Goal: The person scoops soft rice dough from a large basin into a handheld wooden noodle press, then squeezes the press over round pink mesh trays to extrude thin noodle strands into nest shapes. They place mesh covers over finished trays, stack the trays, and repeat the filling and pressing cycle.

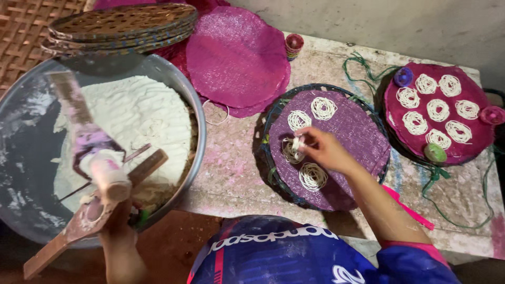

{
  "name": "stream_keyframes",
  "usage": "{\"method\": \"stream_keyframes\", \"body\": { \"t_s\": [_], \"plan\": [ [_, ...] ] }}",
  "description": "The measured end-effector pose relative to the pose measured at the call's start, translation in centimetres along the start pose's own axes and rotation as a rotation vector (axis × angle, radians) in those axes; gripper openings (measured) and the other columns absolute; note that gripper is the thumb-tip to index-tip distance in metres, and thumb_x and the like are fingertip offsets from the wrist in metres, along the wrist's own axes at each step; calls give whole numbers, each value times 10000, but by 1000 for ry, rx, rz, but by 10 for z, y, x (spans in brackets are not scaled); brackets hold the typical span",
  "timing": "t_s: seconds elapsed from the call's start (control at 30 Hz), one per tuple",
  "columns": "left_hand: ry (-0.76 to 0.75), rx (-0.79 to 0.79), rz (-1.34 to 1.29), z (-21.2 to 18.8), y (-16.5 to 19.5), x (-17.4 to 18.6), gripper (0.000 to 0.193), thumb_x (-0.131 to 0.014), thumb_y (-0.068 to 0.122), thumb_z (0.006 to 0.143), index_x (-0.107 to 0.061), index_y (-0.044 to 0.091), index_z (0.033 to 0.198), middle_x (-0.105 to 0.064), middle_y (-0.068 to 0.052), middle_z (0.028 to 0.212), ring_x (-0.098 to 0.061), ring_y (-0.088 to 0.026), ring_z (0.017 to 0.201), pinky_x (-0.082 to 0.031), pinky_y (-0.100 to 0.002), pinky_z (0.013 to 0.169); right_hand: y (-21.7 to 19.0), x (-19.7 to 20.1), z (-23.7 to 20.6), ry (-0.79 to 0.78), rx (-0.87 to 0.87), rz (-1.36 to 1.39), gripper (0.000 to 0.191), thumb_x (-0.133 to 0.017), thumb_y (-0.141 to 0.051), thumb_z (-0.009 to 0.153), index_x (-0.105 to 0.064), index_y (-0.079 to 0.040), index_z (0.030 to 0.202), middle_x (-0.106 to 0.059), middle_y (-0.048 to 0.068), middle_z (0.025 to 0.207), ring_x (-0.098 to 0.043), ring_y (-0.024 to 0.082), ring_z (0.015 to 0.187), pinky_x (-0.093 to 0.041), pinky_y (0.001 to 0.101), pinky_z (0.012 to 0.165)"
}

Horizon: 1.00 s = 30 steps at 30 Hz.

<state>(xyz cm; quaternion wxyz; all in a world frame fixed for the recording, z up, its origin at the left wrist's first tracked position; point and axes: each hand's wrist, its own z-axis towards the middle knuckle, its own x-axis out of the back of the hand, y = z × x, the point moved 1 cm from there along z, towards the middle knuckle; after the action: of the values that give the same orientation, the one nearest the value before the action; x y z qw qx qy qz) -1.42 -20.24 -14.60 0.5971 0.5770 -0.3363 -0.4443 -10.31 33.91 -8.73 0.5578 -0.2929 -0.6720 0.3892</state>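
White noodle coil (292,150) is pinched by the right hand (324,150) over the purple tray (357,131); left hand (117,221) grips a wooden press (100,179).

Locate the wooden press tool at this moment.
In the head view, the wooden press is at lower left, held by the left hand over the rim of the big metal basin of dough.

I'm looking at a home food-making spot: big metal basin (194,113) of dough, noodle coils (313,176) on woven trays (374,173), stained tabletop (231,163).
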Motion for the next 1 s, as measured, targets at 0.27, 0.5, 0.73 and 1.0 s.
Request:
{"method": "stream_keyframes", "body": {
  "t_s": [0.27,0.5,0.73,1.0],
  "plan": [
    [70,248,173,-28,48,-18,57,-640,111,984,-620,61,1003,-619,1,916,-547,-90,795,-419,-266,675,-14,-49,-5,87,272,-720,597,-777,-229,807,-619,-71,1360,-635,139,1188,-626,372,1034,-526,434,895],
    [-52,36,342,-21,15,1,115,-653,100,1022,-657,36,926,-658,-21,886,-601,-109,792,-466,-285,718,28,-15,-34,245,29,-608,395,-739,-215,866,-686,-93,1238,-622,171,1281,-661,375,1071,-536,423,903],
    [-17,-55,221,-6,20,-18,196,-706,132,944,-626,53,1105,-658,-52,997,-621,-155,881,-493,-311,765,-4,-9,-21,122,-162,18,299,-698,-147,971,-710,-53,1255,-714,137,1230,-692,245,1099,-548,350,977],
    [20,-322,316,32,96,-76,423,-756,189,892,-607,59,1266,-666,-110,1109,-642,-227,987,-516,-360,848,-197,-92,29,-285,417,565,371,-645,63,952,-661,-3,1317,-610,88,1308,-592,198,1253,-472,327,1093]
  ]
}}
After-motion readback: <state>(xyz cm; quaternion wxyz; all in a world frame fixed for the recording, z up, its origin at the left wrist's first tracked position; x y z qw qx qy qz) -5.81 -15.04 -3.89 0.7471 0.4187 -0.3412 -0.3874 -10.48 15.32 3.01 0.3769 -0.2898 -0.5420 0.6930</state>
